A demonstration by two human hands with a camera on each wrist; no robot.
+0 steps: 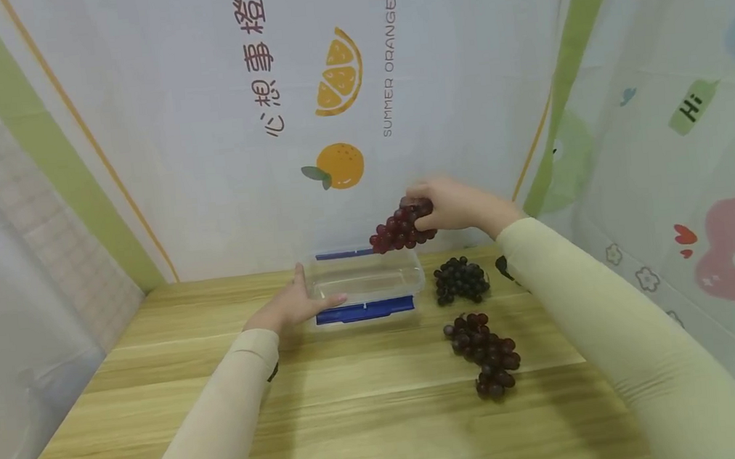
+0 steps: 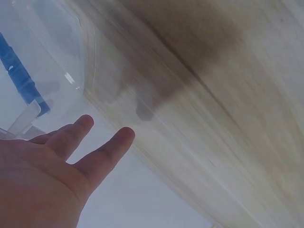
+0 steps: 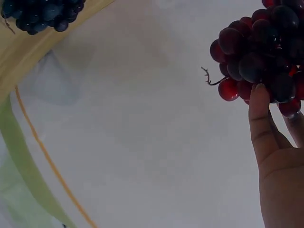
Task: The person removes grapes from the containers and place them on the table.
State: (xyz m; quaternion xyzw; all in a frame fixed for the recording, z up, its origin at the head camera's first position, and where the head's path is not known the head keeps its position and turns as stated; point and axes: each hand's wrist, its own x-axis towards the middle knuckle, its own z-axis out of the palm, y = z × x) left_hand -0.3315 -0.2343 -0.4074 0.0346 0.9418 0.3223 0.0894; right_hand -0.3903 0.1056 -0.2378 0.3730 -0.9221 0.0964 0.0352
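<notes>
A bunch of red grapes (image 1: 400, 230) hangs in my right hand (image 1: 447, 204), above the right back side of a clear plastic container (image 1: 372, 281) with blue clips. In the right wrist view, thumb and fingers pinch the grapes (image 3: 256, 52) from below in that picture. My left hand (image 1: 291, 302) rests at the container's left end, its thumb along the front rim near the blue clip (image 1: 364, 310). The left wrist view shows this hand (image 2: 42, 175) with straight fingers beside the clear wall. The container's inside looks see-through down to the wood.
Right of the container lies a bunch of black grapes (image 1: 461, 280) on the wooden table (image 1: 358, 420). Nearer to me is another bunch of dark red grapes (image 1: 485, 354). A white cloth (image 1: 201, 127) with orange prints hangs behind the table's back edge.
</notes>
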